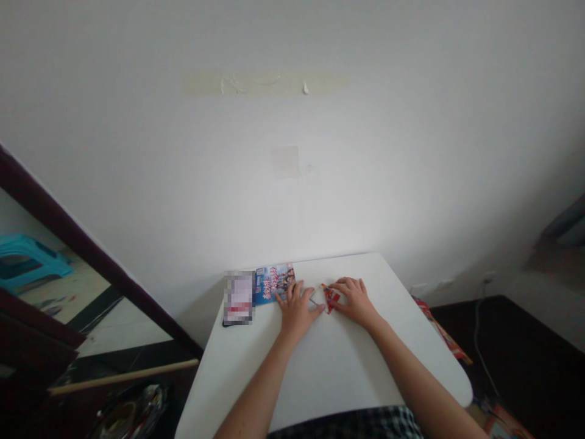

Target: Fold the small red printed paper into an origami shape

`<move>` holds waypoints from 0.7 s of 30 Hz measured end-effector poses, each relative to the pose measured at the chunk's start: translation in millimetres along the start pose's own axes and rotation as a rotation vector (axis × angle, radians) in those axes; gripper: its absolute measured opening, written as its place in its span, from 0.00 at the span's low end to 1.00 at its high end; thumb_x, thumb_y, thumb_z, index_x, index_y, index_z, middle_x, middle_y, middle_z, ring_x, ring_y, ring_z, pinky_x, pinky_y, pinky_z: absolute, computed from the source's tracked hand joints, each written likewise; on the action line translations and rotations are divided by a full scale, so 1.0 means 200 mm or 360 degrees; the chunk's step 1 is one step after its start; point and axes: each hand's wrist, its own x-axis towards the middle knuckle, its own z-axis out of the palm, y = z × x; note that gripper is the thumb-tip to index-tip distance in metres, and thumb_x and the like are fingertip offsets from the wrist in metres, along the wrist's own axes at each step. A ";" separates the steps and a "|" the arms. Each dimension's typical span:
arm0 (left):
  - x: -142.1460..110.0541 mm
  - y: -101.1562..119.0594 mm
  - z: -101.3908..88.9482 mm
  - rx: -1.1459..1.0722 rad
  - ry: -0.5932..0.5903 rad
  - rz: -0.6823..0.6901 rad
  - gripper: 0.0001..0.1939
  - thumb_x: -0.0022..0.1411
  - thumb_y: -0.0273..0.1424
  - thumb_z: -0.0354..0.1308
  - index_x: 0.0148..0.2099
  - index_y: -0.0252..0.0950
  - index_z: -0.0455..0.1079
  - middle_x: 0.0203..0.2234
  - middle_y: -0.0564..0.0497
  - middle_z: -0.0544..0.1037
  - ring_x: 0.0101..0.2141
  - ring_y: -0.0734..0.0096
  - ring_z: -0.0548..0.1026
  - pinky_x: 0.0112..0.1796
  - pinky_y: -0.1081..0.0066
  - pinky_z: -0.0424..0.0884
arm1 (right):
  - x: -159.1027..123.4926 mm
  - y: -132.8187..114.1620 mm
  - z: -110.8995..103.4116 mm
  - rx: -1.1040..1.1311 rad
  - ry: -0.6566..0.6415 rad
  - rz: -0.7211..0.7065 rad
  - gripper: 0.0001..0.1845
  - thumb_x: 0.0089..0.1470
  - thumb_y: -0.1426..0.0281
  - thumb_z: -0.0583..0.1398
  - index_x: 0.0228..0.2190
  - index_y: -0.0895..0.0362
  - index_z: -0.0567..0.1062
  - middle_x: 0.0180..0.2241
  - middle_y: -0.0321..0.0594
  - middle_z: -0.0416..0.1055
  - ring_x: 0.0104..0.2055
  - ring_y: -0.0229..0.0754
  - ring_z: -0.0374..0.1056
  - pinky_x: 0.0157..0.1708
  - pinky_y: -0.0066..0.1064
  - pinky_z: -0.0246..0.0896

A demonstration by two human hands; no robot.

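Observation:
A small piece of folded paper, red and white (331, 296), lies on the white table (320, 372) between my hands. My right hand (357, 303) grips its red part, thumb at the near edge and fingers at the far one. My left hand (296, 310) rests with fingers spread, its thumb and index finger at the paper's pale left side. Its other fingers lie over the right edge of a blue printed leaflet (267, 285). Fine folds in the small paper are too small to make out.
A phone-like item with a blurred screen (240, 297) lies at the table's left edge. The table's far side stands by a pale wall (388, 152). On the left are a mirror-like panel showing a turquoise stool (34, 259) and a wooden stick (123, 376).

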 end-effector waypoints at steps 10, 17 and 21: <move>0.00 -0.01 0.00 -0.0019 0.0005 -0.0014 0.24 0.57 0.48 0.62 0.55 0.53 0.73 0.65 0.48 0.63 0.65 0.45 0.54 0.61 0.29 0.38 | 0.00 0.01 0.00 -0.0027 -0.0037 -0.0005 0.16 0.57 0.55 0.62 0.48 0.35 0.77 0.54 0.39 0.67 0.61 0.52 0.57 0.64 0.63 0.37; 0.00 -0.03 -0.03 -0.0008 0.0041 -0.0004 0.17 0.59 0.43 0.63 0.51 0.59 0.76 0.64 0.52 0.65 0.65 0.44 0.54 0.59 0.25 0.33 | 0.00 0.02 0.02 -0.0054 0.0038 -0.0028 0.14 0.59 0.53 0.60 0.46 0.36 0.78 0.53 0.40 0.67 0.60 0.52 0.58 0.63 0.62 0.41; 0.01 -0.04 -0.04 -0.0043 0.0016 -0.0009 0.16 0.58 0.41 0.65 0.49 0.59 0.77 0.64 0.53 0.65 0.65 0.45 0.54 0.59 0.25 0.33 | 0.00 0.01 0.02 -0.0090 0.0034 -0.0051 0.16 0.59 0.54 0.60 0.48 0.35 0.76 0.54 0.40 0.67 0.60 0.52 0.57 0.63 0.64 0.40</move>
